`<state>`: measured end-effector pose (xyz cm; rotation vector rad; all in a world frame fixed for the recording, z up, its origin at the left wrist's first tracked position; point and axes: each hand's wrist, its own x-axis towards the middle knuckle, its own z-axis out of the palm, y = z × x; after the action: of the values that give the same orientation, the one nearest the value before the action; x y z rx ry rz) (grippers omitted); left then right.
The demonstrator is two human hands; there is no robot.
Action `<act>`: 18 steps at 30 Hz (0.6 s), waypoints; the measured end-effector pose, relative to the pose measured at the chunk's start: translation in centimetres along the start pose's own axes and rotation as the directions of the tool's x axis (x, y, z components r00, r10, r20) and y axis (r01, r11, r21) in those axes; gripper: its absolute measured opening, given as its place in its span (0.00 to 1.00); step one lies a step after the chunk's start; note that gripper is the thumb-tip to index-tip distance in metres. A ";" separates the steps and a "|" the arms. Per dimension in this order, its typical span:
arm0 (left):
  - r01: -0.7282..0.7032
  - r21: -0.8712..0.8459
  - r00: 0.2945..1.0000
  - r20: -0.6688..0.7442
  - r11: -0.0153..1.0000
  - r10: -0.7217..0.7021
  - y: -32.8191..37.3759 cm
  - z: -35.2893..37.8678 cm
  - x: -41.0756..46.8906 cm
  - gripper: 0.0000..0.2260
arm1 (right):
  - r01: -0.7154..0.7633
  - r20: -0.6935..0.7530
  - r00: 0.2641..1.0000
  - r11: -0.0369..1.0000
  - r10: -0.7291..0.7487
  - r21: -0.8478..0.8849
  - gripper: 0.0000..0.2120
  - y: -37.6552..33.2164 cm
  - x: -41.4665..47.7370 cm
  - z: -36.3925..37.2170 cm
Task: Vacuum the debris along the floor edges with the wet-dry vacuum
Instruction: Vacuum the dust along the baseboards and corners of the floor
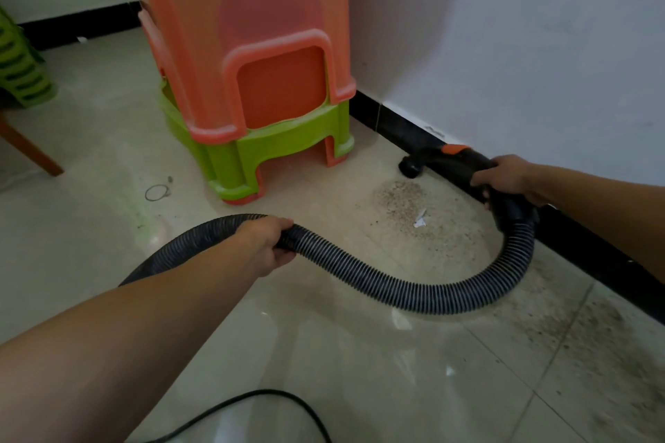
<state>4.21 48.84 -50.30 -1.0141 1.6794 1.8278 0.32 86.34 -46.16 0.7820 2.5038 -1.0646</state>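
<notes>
Tiled floor (pixel 108 111) meeting a white wall (pixel 539 47) at a black skirting (pixel 396 126). A stack of orange stools (pixel 252 29) on green ones stands near the corner. The ribbed black hose (pixel 378 280) of the wet-dry vacuum loops across the floor. The left grip (pixel 268 244) has its fingers curled round the hose mid-length. The right grip (pixel 511 178) is wrapped round the black wand (pixel 453 158) at the hose's end, beside the skirting. The nozzle (pixel 410 167) sits low at the floor edge, near a patch of gritty debris (pixel 403 198) that holds a white paper scrap (pixel 420 219). Darker dust (pixel 593 334) lines the skirting nearer the camera. A black cable (pixel 252 403) crosses the foreground.
</notes>
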 end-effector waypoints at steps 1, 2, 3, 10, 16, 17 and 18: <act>0.003 -0.003 1.000 0.002 1.000 -0.003 -0.1 0.1 0.0 0.09 | 0.008 0.031 0.999 1.000 -0.008 -0.003 0.11 -0.2 -0.2 0.0; 0.008 -0.007 1.000 0.005 1.000 -0.008 -0.1 0.2 0.0 0.09 | 0.012 0.072 0.997 1.000 -0.012 -0.002 0.09 -0.5 -0.3 -0.2; 0.012 -0.009 1.000 0.007 1.000 -0.012 -0.1 0.3 0.0 0.10 | 0.013 0.112 0.994 1.000 -0.013 0.002 0.09 -0.8 -0.4 -0.4; 0.027 0.042 1.000 0.004 0.999 -0.027 -0.4 0.6 0.0 0.11 | 0.085 0.064 0.995 0.992 -0.079 -0.096 0.08 -1.1 -1.5 0.7; 0.005 0.043 1.000 0.015 0.999 -0.006 -0.1 1.2 -1.1 0.10 | 0.091 0.146 0.986 0.990 -0.075 -0.106 0.09 -2.2 -3.3 0.7; 0.001 0.037 1.000 0.022 0.999 -0.001 0.0 1.2 -1.4 0.07 | 0.096 0.069 0.994 0.987 -0.087 -0.131 0.10 -2.4 -3.4 0.6; -0.006 0.027 1.000 0.030 1.000 0.006 0.1 1.3 -1.6 0.04 | 0.093 -0.008 0.995 0.983 -0.096 -0.159 0.11 -2.4 -3.3 0.2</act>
<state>4.83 50.29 -49.04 -0.9673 1.6870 1.8103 1.61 83.61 -43.38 0.6338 2.6228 -0.8770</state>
